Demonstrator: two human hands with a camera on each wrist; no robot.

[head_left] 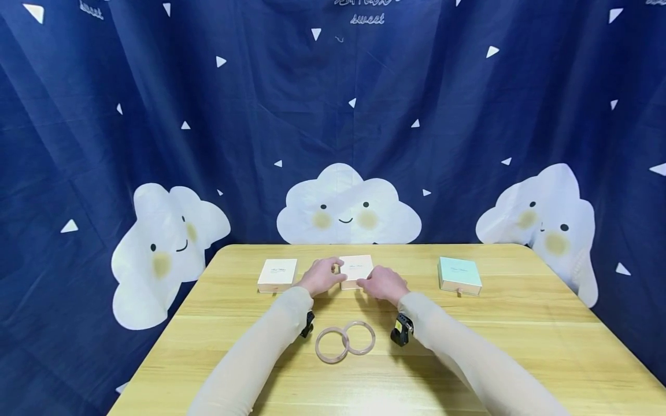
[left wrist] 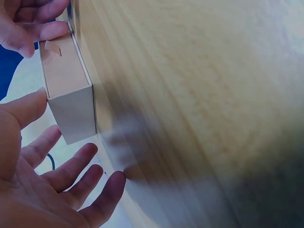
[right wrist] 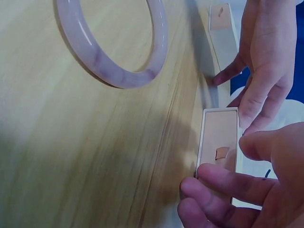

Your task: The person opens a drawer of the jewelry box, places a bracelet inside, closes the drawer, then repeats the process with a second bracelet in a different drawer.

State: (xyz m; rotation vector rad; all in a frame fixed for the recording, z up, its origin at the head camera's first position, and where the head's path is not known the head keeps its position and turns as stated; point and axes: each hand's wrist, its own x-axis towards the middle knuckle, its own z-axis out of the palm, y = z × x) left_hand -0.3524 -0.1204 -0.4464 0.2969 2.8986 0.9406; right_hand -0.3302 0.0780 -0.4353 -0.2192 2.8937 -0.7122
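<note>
A white lidded box (head_left: 356, 263) lies at the far middle of the table, its pinkish front face bearing a small pull tab (right wrist: 222, 153). My left hand (head_left: 319, 278) is at the box's left end, the thumb touching its front corner and the other fingers spread loosely. From the right, my right hand (head_left: 386, 285) reaches over the front, with thumb by the top edge and fingers before the pink face near the tab. Two pale pinkish-purple bangles, a left bangle (head_left: 318, 346) and a right bangle (head_left: 374, 338), lie nearer me, overlapping at their rims.
Another white box (head_left: 278, 271) stands left of my left hand. A mint-green box (head_left: 460, 272) with a front tab is at the right. All rest on a wooden table (head_left: 520, 323), with a dark blue cloud-patterned curtain (head_left: 250, 127) behind its far edge.
</note>
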